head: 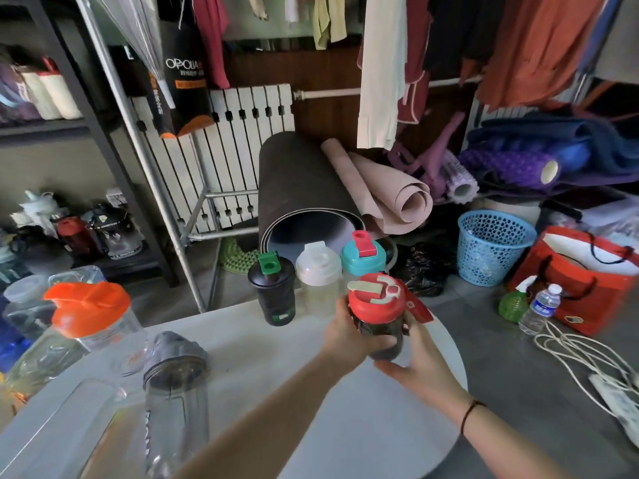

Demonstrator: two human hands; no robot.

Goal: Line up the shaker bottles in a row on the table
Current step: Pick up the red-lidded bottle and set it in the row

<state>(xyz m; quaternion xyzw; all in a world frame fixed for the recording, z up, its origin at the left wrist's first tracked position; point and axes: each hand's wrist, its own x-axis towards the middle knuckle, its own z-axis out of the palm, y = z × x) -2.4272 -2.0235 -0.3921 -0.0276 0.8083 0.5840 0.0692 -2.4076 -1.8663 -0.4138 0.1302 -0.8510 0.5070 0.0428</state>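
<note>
Hands: left hand [349, 335], right hand [420, 369] grip red-lidded shaker [378, 316] | ahead: black shaker [273, 292], clear shaker [318, 281], teal-lidded shaker [363, 259]

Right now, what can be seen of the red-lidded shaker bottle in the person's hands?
The red-lidded shaker bottle has a dark, translucent-looking plastic body and a red screw-style lid with a pale flip cap and a red loop hanging at its side. It is upright, lid closed. The left hand wraps its side and the right hand cups its base, near the table's far right edge, in front of the teal-lidded bottle.
</note>
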